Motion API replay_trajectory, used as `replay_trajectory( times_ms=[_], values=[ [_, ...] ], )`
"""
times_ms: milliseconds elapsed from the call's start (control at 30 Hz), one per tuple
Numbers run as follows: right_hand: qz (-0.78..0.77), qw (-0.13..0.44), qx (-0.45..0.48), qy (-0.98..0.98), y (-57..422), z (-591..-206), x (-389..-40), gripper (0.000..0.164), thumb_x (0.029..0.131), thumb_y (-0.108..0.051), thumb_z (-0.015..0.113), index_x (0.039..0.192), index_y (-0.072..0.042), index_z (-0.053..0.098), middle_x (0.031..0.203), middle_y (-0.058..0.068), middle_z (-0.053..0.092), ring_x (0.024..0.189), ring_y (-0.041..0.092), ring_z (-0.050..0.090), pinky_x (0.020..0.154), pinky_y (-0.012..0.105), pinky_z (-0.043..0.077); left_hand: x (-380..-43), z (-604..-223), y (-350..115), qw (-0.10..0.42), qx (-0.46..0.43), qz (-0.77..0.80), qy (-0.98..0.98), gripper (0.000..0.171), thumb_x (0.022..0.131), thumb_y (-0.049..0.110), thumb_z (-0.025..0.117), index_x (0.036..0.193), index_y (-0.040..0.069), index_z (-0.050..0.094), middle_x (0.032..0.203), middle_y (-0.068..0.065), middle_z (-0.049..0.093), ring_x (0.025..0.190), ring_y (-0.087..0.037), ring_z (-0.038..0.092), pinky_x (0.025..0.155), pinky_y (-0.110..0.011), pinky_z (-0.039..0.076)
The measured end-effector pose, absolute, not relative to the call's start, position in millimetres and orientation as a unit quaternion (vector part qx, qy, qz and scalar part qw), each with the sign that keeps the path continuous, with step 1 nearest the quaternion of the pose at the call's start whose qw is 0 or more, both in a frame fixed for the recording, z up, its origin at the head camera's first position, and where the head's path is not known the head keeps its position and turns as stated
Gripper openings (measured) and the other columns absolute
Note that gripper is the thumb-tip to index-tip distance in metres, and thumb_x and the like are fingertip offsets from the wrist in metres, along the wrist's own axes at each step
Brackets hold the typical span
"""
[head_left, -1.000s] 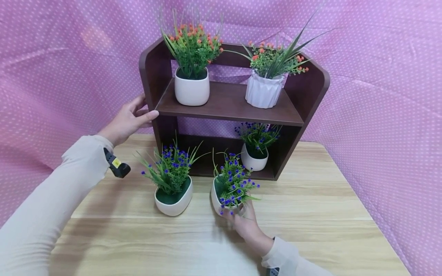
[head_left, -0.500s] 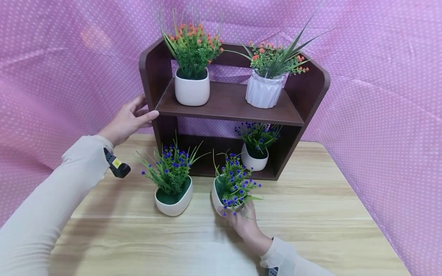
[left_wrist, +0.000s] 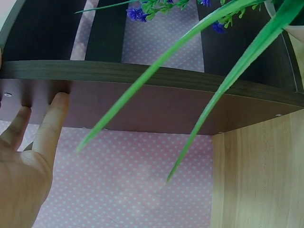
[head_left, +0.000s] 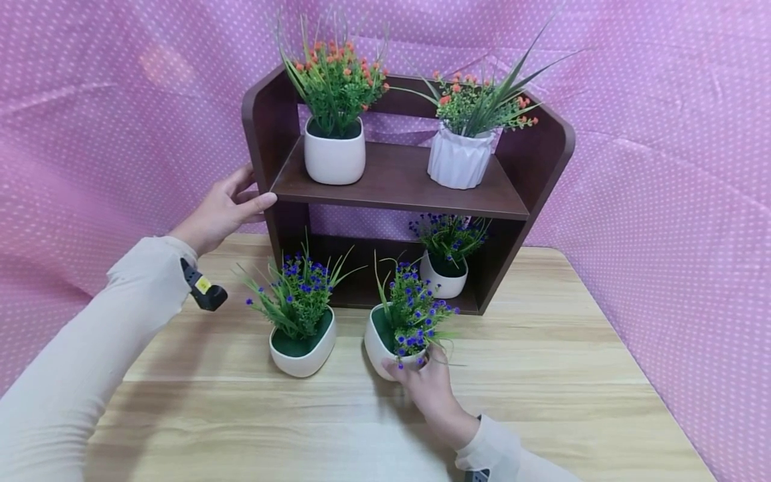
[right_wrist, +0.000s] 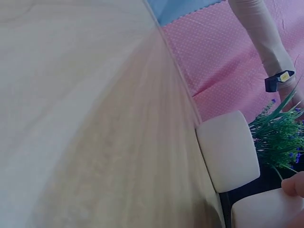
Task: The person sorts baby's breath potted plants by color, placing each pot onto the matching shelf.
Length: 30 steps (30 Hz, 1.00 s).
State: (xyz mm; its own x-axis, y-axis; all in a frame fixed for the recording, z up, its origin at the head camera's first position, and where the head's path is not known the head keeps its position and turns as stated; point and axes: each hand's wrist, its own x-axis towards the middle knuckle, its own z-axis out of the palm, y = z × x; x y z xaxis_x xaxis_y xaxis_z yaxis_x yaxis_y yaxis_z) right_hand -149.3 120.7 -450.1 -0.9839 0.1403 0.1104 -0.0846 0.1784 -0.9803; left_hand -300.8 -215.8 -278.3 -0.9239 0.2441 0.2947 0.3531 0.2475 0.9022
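In the head view my left hand (head_left: pixel 225 206) holds the left side panel of a dark brown two-tier shelf (head_left: pixel 397 181), thumb over its front edge. The left wrist view shows fingers (left_wrist: pixel 52 126) straight against the panel's outer face. My right hand (head_left: pixel 430 391) grips the near right rim of a white pot with a blue-flowered artificial plant (head_left: pixel 378 345), on the table before the shelf. In the right wrist view only a fingertip (right_wrist: pixel 295 184) shows on that pot (right_wrist: pixel 266 209). A similar blue-flowered potted plant (head_left: pixel 307 358) stands to its left, apart from it.
On the upper tier stand an orange-flowered plant in a smooth white pot (head_left: pixel 334 157) and another in a ribbed white pot (head_left: pixel 459 161). A blue-flowered potted plant (head_left: pixel 444 281) sits at the lower tier's right. Pink dotted cloth (head_left: pixel 662 167) hangs behind the wooden table (head_left: pixel 572 375).
The plant in my right hand has turned slightly, its flowers shifting up and to the right and its pot a little to the left. My left hand keeps its place on the shelf.
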Motion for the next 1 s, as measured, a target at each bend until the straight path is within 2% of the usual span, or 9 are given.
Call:
replay_trajectory(
  times_ms=[433, 533, 700, 900, 1000],
  values=[
    [0.611, 0.103, -0.039, -0.784, 123.7, -424.7, -167.8, 0.067, 0.07, -0.025, 0.084, 0.122, 0.003, 0.053, 0.118, 0.019, 0.061, 0.111, 0.03, 0.057, 0.101, 0.043, 0.045, -298.9, -278.8, -217.3, 0.046, -0.191, -0.589, -0.784, 0.064, 0.095, 0.017, 0.06, 0.151, 0.021, 0.029, 0.154, -0.013, 0.031, 0.128, -0.022, 0.049, 0.081, -0.018, 0.054],
    [0.614, 0.123, -0.023, -0.779, 121.7, -419.4, -177.9, 0.062, 0.07, -0.023, 0.084, 0.119, 0.002, 0.056, 0.113, 0.017, 0.063, 0.106, 0.028, 0.06, 0.097, 0.04, 0.047, -298.7, -278.0, -216.9, 0.044, -0.191, -0.583, -0.789, 0.065, 0.096, 0.019, 0.06, 0.152, 0.022, 0.028, 0.154, -0.012, 0.031, 0.129, -0.025, 0.047, 0.082, -0.018, 0.054],
    [0.637, 0.132, -0.033, -0.759, 115.0, -411.8, -192.0, 0.066, 0.07, -0.024, 0.085, 0.121, 0.001, 0.052, 0.117, 0.018, 0.061, 0.106, 0.027, 0.06, 0.096, 0.038, 0.048, -298.0, -275.8, -214.9, 0.041, -0.193, -0.58, -0.79, 0.065, 0.096, 0.02, 0.06, 0.152, 0.022, 0.027, 0.155, -0.011, 0.031, 0.131, -0.028, 0.045, 0.083, -0.019, 0.054],
    [0.692, 0.147, 0.0, -0.707, 103.7, -412.8, -210.1, 0.063, 0.071, -0.01, 0.083, 0.124, 0.001, 0.052, 0.123, 0.017, 0.059, 0.112, 0.027, 0.057, 0.1, 0.035, 0.046, -296.8, -276.6, -216.1, 0.046, -0.194, -0.581, -0.789, 0.064, 0.096, 0.018, 0.059, 0.152, 0.02, 0.028, 0.154, -0.013, 0.032, 0.127, -0.023, 0.049, 0.082, -0.019, 0.055],
    [0.672, 0.173, -0.001, -0.72, 98.7, -415.2, -219.0, 0.067, 0.068, -0.01, 0.085, 0.125, 0.001, 0.051, 0.124, 0.017, 0.058, 0.115, 0.027, 0.055, 0.105, 0.036, 0.041, -298.1, -277.8, -215.9, 0.048, -0.196, -0.584, -0.786, 0.064, 0.096, 0.018, 0.06, 0.151, 0.02, 0.029, 0.153, -0.013, 0.033, 0.125, -0.021, 0.051, 0.082, -0.019, 0.055]
  ],
)
